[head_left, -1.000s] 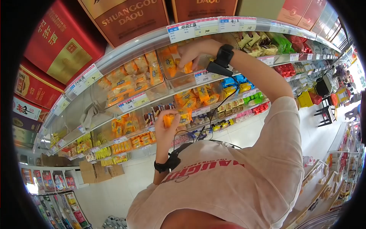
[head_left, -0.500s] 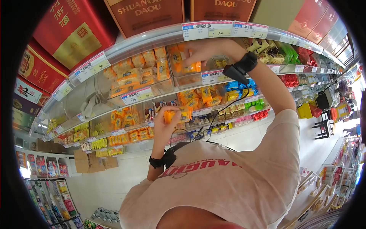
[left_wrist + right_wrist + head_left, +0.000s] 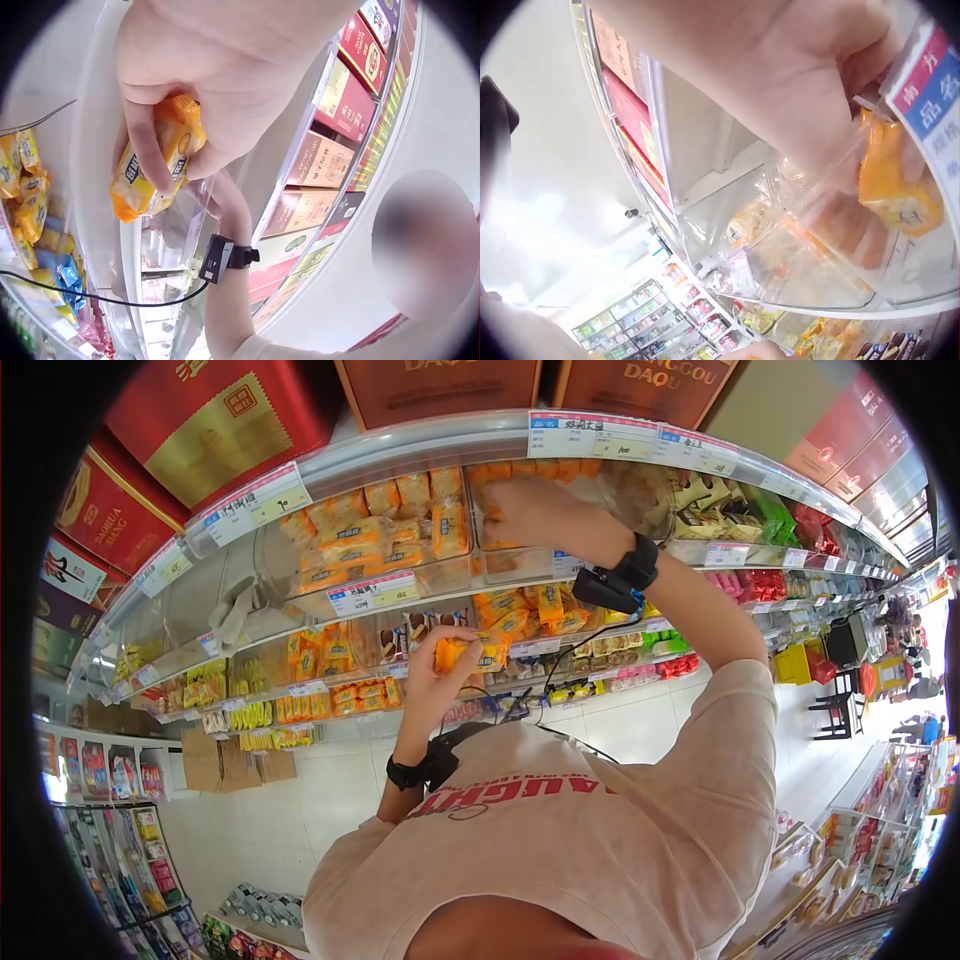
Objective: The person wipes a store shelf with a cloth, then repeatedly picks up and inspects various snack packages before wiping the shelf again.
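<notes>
My left hand (image 3: 432, 678) grips an orange-wrapped snack packet (image 3: 488, 652) in front of the shelves. In the left wrist view, the thumb and fingers pinch this packet (image 3: 166, 161) along its sides. My right hand (image 3: 540, 515) reaches into a clear bin (image 3: 520, 562) on the upper shelf, over orange packets (image 3: 545, 468) lined along its back. Through the bin's clear wall, the right wrist view shows an orange packet (image 3: 900, 180) close by the fingers. Most of those fingertips are hidden, so I cannot tell whether they hold it.
Left of the right hand, another clear bin holds piled orange packets (image 3: 350, 540). A crumpled grey cloth (image 3: 236, 615) lies farther left. Price tags (image 3: 372, 592) line the shelf edges. Lower tiers hold more sweets (image 3: 535, 610). Boxes (image 3: 440, 390) stand above, and a black cable (image 3: 570, 660) hangs in front.
My right hand has shifted within the bin and now covers the front packet seen by its fingers earlier. The left hand keeps its packet. The head view has turned slightly.
</notes>
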`<state>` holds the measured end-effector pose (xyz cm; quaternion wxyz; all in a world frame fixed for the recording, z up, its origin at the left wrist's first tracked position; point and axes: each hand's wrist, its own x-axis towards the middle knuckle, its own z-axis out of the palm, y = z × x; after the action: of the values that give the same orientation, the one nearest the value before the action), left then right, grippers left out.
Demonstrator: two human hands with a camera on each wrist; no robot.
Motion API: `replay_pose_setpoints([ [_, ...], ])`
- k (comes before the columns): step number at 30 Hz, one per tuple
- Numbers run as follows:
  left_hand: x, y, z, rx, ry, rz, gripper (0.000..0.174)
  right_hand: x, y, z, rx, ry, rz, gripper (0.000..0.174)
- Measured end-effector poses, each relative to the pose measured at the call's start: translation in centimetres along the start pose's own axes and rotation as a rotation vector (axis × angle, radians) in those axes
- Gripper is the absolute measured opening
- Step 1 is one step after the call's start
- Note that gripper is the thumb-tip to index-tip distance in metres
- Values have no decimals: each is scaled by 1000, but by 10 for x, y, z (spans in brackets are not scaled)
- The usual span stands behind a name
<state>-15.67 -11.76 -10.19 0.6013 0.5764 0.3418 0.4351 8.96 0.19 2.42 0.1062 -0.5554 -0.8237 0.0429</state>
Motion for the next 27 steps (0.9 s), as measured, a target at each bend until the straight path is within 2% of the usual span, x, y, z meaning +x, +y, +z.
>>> replay_pose_setpoints([
  [2,-2,6,-1,-35,1,-24,17,-4,2,1,50,8,18,40],
  [5,-2,4,-5,-36,-4,-22,16,-11,-7,-38,68,-221,139,44],
  [8,-3,3,-7,-37,-6,-29,16,-2,23,-36,49,-237,89,47],
  [11,-4,3,-7,-36,-2,-37,16,-9,20,-51,40,-195,230,49],
  [14,-5,1,-5,-6,-15,-29,16,-7,39,-32,-67,-23,87,52],
  [17,-6,3,-3,-3,-30,-38,17,2,26,-32,185,-277,280,53],
  [20,-7,4,-2,-10,-26,-39,17,7,28,-20,219,-193,234,52],
  [23,-7,3,-2,-20,-21,-38,17,4,24,-23,129,-231,192,51],
  [26,-9,3,-1,-19,-20,-43,17,3,44,-9,82,-150,107,50],
  [27,-10,3,-2,-17,-20,-43,17,0,41,-13,92,-112,132,50],
])
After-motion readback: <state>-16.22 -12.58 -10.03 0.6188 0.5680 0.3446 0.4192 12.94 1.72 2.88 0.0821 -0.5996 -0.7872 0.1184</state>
